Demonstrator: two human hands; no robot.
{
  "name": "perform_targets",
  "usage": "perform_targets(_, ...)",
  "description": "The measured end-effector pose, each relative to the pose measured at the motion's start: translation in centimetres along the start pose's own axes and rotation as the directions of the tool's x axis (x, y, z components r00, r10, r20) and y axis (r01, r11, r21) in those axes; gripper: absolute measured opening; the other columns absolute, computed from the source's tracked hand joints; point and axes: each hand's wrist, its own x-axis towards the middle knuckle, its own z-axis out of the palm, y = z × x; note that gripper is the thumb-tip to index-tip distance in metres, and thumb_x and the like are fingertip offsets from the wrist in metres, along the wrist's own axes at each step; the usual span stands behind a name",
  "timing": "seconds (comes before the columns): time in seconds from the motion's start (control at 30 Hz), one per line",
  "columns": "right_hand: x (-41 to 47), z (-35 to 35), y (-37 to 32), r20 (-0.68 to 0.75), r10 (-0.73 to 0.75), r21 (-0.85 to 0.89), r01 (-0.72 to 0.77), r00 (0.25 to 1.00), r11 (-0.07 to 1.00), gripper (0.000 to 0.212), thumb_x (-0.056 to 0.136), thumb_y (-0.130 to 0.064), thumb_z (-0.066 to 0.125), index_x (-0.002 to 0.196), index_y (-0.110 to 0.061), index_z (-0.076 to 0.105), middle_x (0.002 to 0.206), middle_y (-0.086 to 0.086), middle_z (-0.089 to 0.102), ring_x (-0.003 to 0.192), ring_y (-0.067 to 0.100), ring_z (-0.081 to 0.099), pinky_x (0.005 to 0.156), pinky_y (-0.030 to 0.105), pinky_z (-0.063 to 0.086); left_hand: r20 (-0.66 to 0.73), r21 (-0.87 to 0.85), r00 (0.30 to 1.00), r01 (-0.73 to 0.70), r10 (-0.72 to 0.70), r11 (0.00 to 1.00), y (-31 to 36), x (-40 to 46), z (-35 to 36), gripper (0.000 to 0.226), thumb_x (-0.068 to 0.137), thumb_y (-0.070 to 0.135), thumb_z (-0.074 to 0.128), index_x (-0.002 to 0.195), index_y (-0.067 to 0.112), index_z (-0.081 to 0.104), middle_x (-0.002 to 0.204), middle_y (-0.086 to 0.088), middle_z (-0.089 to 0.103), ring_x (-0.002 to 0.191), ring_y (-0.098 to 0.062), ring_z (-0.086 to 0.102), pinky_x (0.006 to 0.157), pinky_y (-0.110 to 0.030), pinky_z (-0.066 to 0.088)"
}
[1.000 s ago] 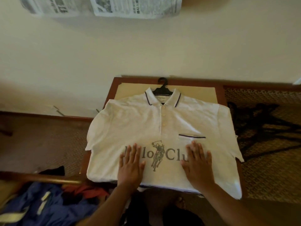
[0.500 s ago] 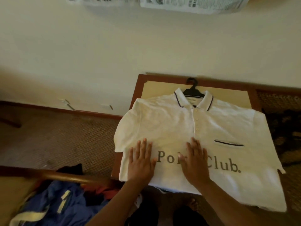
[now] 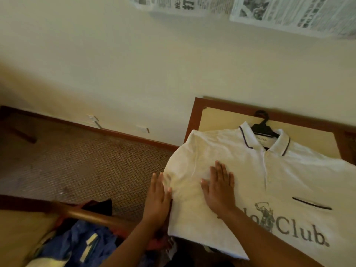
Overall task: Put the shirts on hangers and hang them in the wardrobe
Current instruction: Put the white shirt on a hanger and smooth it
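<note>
Head view: white polo shirt (image 3: 269, 180) spread flat on the wood-edged tabletop (image 3: 194, 120), black hanger (image 3: 264, 128) showing at the collar. Right hand (image 3: 219, 187) pressed on the chest, fingers straight and together; left hand (image 3: 157, 199) flat against the sleeve edge, fingers straight. Blue clothing (image 3: 77, 245) heaped lower left, newspaper (image 3: 269, 10) on the wall.

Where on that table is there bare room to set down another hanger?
Only a bare strip of table along the wall edge, left of the hanger hook and beyond the collar. The polo shirt covers the rest, with left hand and right hand flat on it.
</note>
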Motion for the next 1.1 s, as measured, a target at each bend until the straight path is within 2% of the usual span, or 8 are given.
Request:
perform_targets(0.1,2.2,0.4,-2.0,-0.030,0.017,0.019,-0.016,0.999,1.000,0.067,0.092,-0.050,0.025,0.137,-0.006,0.048,0.149,0.017,0.039,0.138,0.035,0.036,0.111,0.054,0.023,0.177,-0.615,0.871,0.461,-0.458,0.640,1.3,5.3,-1.0,0.063,0.098,0.055,0.032,0.148,0.017,0.032,0.151,-0.007,0.033,0.138,-0.029,0.033,0.114,-0.046,0.028)
perform_targets(0.17,3.2,0.9,-2.7,-0.049,0.019,-0.019,-0.020,0.999,1.000,0.066,0.094,-0.051,0.025,0.138,-0.007,0.047,0.147,0.016,0.042,0.137,0.034,0.039,0.109,0.055,0.026,0.353,-0.650,0.775,0.606,-0.525,0.458,1.0,8.0,-1.2,0.067,0.094,0.063,0.035,0.143,0.017,0.041,0.143,-0.012,0.046,0.126,-0.034,0.046,0.106,-0.048,0.038)
perform_targets(0.37,3.6,2.0,-2.5,-0.136,0.019,-0.115,-0.035,0.990,0.993,0.063,0.093,-0.052,0.030,0.136,-0.010,0.048,0.142,0.015,0.048,0.133,0.034,0.044,0.107,0.055,0.031,0.619,-0.508,0.694,0.710,-0.368,0.487,1.5,10.6,-2.7,0.037,0.099,0.042,0.043,0.102,0.015,0.068,0.106,-0.010,0.068,0.099,-0.026,0.060,0.082,-0.039,0.047)
perform_targets(0.47,5.4,1.6,-3.3,-0.206,0.052,-0.111,-0.076,0.977,0.991,0.055,0.088,-0.051,0.033,0.112,-0.009,0.061,0.119,0.017,0.060,0.111,0.036,0.056,0.094,0.053,0.042,0.657,-0.536,0.681,0.723,-0.323,0.435,0.7,10.8,-4.4,0.030,0.092,0.032,0.052,0.100,0.008,0.069,0.101,-0.012,0.070,0.096,-0.029,0.063,0.082,-0.040,0.049)
perform_targets(0.67,7.2,1.5,-3.0,-0.252,0.055,-0.126,-0.089,0.966,0.988,0.044,0.091,-0.050,0.033,0.099,-0.013,0.056,0.108,0.012,0.056,0.098,0.031,0.050,0.084,0.045,0.036,0.582,-0.810,0.811,0.584,0.056,-0.041,-1.6,10.7,-7.1,0.030,0.087,0.030,0.061,0.100,0.004,0.067,0.110,-0.020,0.065,0.101,-0.034,0.061,0.089,-0.046,0.048)
perform_targets(0.87,7.6,1.3,-3.0,-0.304,0.041,-0.122,-0.081,0.952,0.989,0.042,0.090,-0.048,0.034,0.098,-0.014,0.057,0.106,0.010,0.056,0.096,0.029,0.050,0.082,0.044,0.038,0.749,-0.615,0.646,0.760,-0.144,0.209,1.3,12.2,-6.5,0.063,0.094,0.055,0.038,0.112,0.001,0.067,0.102,-0.019,0.068,0.089,-0.031,0.067,0.079,-0.040,0.054)
perform_targets(0.93,7.6,1.3,-3.0,-0.306,0.046,-0.118,-0.086,0.951,0.989,0.041,0.090,-0.048,0.033,0.097,-0.014,0.056,0.105,0.010,0.056,0.096,0.029,0.049,0.082,0.044,0.037,0.738,-0.601,0.659,0.739,-0.143,0.304,3.0,12.2,-7.1,0.050,0.099,0.041,0.038,0.105,0.002,0.068,0.095,-0.015,0.071,0.085,-0.024,0.070,0.075,-0.032,0.057)
perform_targets(1.1,7.8,1.5,-2.9,-0.275,0.055,-0.126,-0.093,0.960,0.988,0.041,0.090,-0.047,0.036,0.101,-0.014,0.058,0.109,0.011,0.057,0.098,0.030,0.050,0.085,0.046,0.038,0.644,-0.738,0.765,0.631,-0.029,0.239,3.4,14.0,-7.7,0.032,0.091,0.020,0.055,0.119,0.006,0.059,0.106,-0.011,0.063,0.091,-0.023,0.064,0.082,-0.034,0.053)
